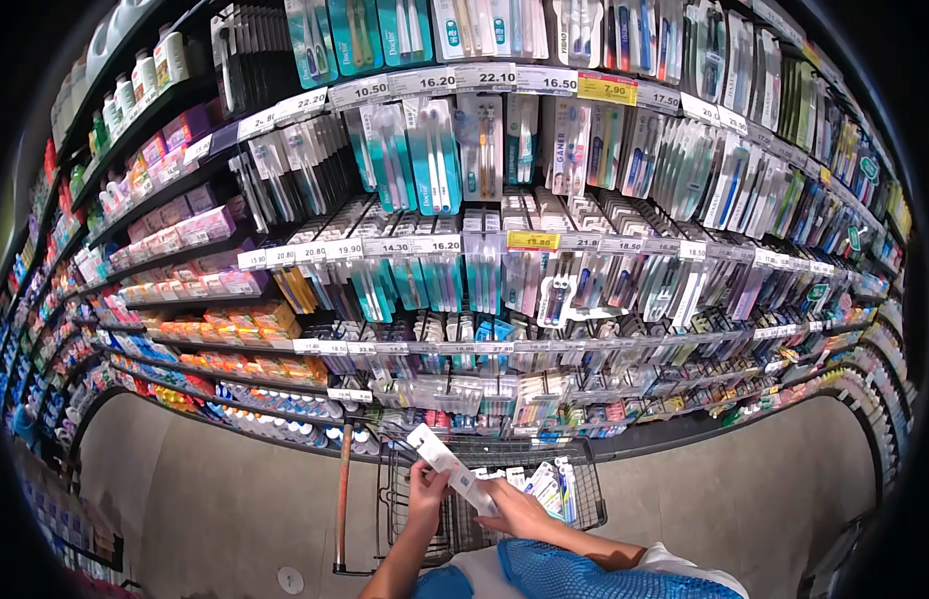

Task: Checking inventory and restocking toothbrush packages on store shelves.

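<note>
A long white toothbrush package [443,458] is tilted between my two hands, its printed side with a small code facing up. My left hand [427,490] pinches its left edge near the middle. At the lower end, my right hand [518,511] grips the package from the right. Beneath them stands a black wire shopping cart [393,490]. Several packaged toothbrushes [547,487] lie in its right part, some partly hidden behind my right hand and forearm.
Shelves of hanging toothbrush packs [434,157] with price labels [424,245] rise in front of me. On the left are shelves of orange boxes [240,326] and bottles [165,56]. The cart's handle [345,487] is at its left end. Grey floor [232,494] lies around the cart.
</note>
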### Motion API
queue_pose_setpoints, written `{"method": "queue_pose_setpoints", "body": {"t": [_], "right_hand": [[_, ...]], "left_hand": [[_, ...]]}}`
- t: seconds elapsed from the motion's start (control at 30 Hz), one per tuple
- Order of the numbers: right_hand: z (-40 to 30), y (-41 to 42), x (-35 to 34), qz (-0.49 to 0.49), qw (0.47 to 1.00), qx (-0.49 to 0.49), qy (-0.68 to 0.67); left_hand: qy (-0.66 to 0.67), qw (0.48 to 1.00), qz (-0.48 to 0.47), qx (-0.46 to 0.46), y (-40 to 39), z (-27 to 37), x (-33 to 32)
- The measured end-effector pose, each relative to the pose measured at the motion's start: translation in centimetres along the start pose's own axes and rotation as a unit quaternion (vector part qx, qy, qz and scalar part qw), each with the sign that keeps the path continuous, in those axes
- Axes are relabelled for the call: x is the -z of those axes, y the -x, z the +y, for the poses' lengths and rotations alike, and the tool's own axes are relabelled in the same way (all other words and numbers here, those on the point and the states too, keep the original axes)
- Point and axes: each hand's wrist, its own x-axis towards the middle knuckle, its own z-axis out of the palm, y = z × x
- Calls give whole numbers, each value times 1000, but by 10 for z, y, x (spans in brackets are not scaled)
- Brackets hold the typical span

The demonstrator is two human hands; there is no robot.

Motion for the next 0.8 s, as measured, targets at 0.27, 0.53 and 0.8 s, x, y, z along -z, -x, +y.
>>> {"method": "queue_pose_setpoints", "body": {"t": [0.27,0.53,0.8], "right_hand": [[-4,-3,1,-90,991,-33,-98],[-4,-2,-7,-77,985,-94,-123],[3,-34,37,128,956,-105,-241]], "left_hand": [[61,996,-56,11,10,11,-1],[45,998,-47,-11,1,-8,17],[1,1000,-19,2,19,26,12]]}}
